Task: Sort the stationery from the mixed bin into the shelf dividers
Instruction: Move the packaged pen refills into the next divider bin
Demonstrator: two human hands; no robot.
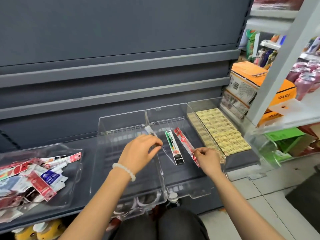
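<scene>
A clear mixed bin [76, 172] at the left of the shelf holds several packaged pens and refills [36, 177]. Two clear dividers stand side by side: the left divider [103, 153] and the middle divider [188, 189]. My left hand [140, 151] pinches a thin white-and-dark pack [150, 131] over the wall between them. A green-and-black pack [174, 147] lies flat in the middle divider. My right hand [207, 158] pinches the near end of a red pack [184, 142] inside that divider.
A third clear divider [245, 135] on the right is filled with rows of yellow erasers [218, 130]. Orange and white cartons [249, 84] stand beyond it. A white shelf unit [284, 54] rises at the right. The grey shelf back panel is straight ahead.
</scene>
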